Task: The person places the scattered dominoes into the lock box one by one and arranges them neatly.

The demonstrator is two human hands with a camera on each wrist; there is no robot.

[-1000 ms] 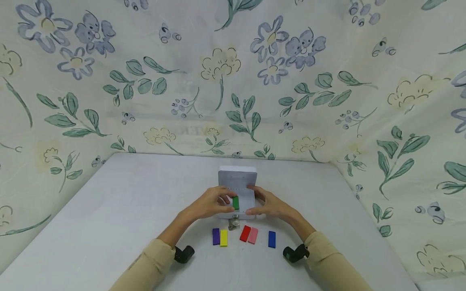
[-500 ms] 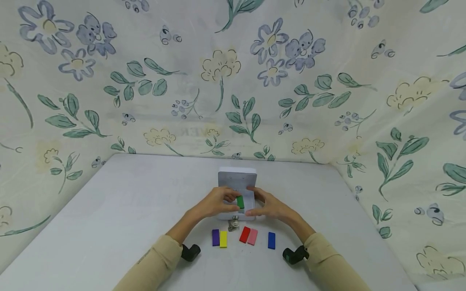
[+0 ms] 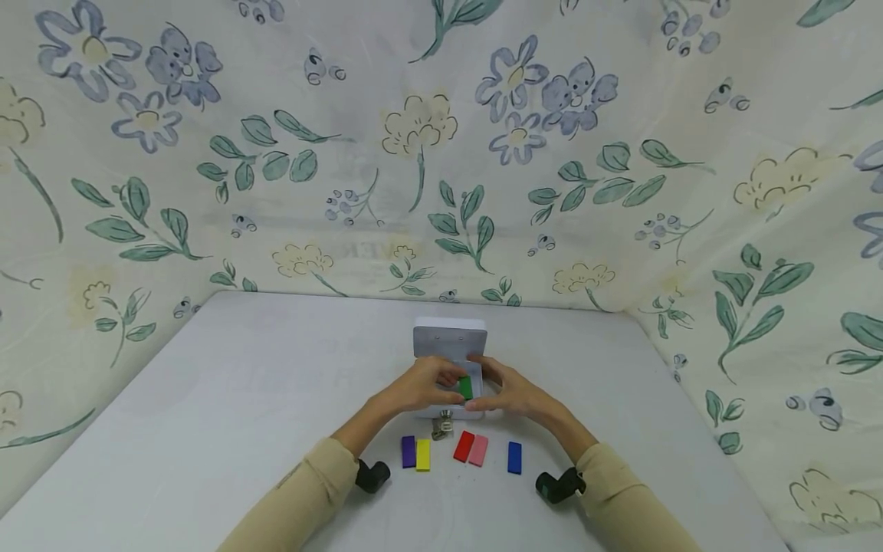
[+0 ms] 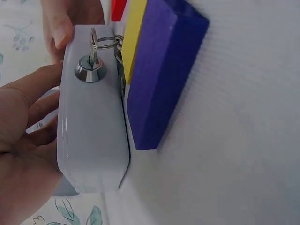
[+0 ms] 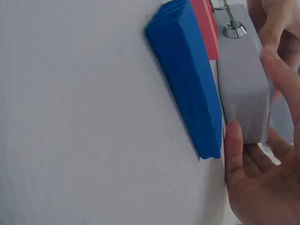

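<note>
A small white metal cash box (image 3: 448, 341) stands with its lid raised at the back. My left hand (image 3: 422, 385) reaches into it and pinches a green block (image 3: 465, 388) between thumb and fingers, near the right inner side. Around the box's right side my right hand (image 3: 516, 389) grips it, thumb on the front rim; in the right wrist view one fingertip also lies against its lower corner. A key with a ring sits in the round lock (image 4: 90, 70) on the front wall. The left wrist view does not show the green block.
In front of the box lie a purple block (image 3: 409, 451), a yellow block (image 3: 423, 455), a red block (image 3: 464, 445), a pink block (image 3: 478, 450) and a blue block (image 3: 514, 457). Spare key and ring (image 3: 440, 428) hang by the lock. Floral cloth (image 3: 414, 192) surrounds the white table (image 3: 276, 345).
My left hand has moved to the right inside the box, carrying the green block from the middle toward the right wall. My right hand has stayed at the box's right side.
</note>
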